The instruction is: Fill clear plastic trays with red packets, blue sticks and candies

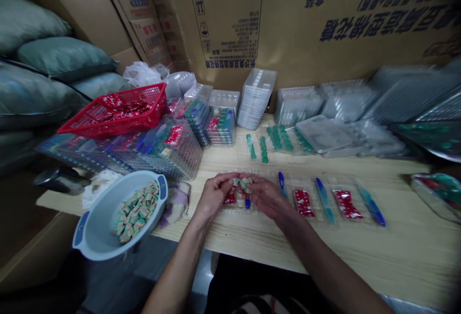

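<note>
My left hand (215, 193) pinches a small striped candy piece (235, 182) in pale green and pink. Close beside it, my right hand (264, 193) is closed on more striped candy pieces (246, 185). Both hands are over a clear plastic tray that they partly cover; a red packet (229, 199) and a blue tip (247, 203) show below the fingers. To the right lie further clear trays, with a red-and-white packet (304, 203) and a blue pen-shaped item (325, 200) in them. At the left, a light blue basin (87, 235) holds many similar striped pieces.
A red basket (118, 129) of red packets rests on stacked filled trays (180, 155). Behind stand stacks of clear trays (256, 98) and trays with green candies (264, 150). A large cardboard box (288, 21) walls the back; sacks (65, 57) are piled left.
</note>
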Demonstrator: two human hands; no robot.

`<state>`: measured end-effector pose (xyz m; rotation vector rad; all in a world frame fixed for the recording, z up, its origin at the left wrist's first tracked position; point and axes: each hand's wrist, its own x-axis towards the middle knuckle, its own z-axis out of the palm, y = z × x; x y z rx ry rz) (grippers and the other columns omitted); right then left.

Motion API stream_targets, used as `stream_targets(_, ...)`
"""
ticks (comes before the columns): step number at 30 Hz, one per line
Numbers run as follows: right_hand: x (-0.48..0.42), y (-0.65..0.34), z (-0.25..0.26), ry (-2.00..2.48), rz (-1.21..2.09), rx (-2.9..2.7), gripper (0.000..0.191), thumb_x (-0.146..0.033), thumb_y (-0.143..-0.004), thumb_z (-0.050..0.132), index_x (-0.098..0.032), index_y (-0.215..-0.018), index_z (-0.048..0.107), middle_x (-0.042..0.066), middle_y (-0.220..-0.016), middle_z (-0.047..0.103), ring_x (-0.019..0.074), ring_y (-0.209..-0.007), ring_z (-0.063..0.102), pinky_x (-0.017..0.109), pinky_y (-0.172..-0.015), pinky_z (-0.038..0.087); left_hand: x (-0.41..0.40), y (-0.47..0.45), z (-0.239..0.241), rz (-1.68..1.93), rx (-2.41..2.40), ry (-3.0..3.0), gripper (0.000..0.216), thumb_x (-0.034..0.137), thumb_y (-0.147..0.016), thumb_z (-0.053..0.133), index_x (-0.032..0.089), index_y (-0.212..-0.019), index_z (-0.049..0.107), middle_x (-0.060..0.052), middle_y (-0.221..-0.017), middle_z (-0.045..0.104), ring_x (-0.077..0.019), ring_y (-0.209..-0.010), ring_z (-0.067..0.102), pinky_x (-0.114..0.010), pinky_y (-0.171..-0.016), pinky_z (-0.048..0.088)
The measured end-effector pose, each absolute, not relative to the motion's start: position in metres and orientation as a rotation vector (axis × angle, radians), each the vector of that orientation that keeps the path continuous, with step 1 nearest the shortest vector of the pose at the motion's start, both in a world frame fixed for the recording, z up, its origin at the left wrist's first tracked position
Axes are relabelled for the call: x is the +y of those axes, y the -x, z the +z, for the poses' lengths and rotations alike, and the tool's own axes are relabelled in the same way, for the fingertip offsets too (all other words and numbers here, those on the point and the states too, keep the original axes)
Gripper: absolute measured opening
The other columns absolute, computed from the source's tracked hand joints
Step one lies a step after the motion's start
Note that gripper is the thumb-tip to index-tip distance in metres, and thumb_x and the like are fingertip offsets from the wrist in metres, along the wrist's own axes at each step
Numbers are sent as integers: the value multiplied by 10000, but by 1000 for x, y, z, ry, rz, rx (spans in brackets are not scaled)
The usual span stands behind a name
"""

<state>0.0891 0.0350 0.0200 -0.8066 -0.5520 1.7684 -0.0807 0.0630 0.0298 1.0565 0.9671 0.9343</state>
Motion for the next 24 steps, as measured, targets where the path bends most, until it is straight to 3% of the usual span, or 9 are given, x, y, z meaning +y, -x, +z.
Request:
stream_targets(3,35,-85,21,841,1735,-593,327,-161,-590,818,-148,-905,728,53,-841,709,160,-700,616,257,-621,508,61,84,41,894,927,-1274,364,347,-753,788,170,-1070,769,-52,-908,732,-145,-743,621,-261,-714,483)
stream_targets(7,34,-78,28,833,1712,-644,383,-133,-551,772,-170,-930,736,55,-906,719,206,-816,650,294,-683,530,61,81,47,907,976,-1584,150,259,-801,721,176,-909,784,-64,-927,694,-175,-826,634,-268,-740,484)
stream_targets(12,35,-75,32,845,1613,-672,307,-113,-528,681,-199,-820,714,35,-865,711,241,-874,655,306,-687,538,59,69,41,939,1097,-1809,288,166,-810,675,202,-1084,759,-38,-870,662,-155,-757,604,-263,-719,469)
stream_targets(16,39,-81,27,857,1615,-506,422,-65,-501,714,-205,-899,738,27,-874,728,210,-789,655,304,-687,550,53,65,35,1055,1080,-1848,181,185,-851,641,207,-991,753,-57,-957,682,-174,-879,632,-270,-784,475)
stream_targets(19,40,-85,25,835,1633,-494,457,-49,-502,733,-175,-940,751,32,-884,729,188,-801,660,295,-757,559,54,67,27,1130,1057,-1670,124,243,-841,674,197,-943,728,-42,-919,685,-155,-814,626,-257,-738,473)
stream_targets(24,36,-83,26,831,1603,-557,367,-142,-583,836,-151,-939,748,70,-1006,719,187,-862,671,328,-857,558,65,73,19,1120,985,-1050,435,385,-688,850,159,-1036,718,-30,-833,728,-137,-710,637,-253,-686,491)
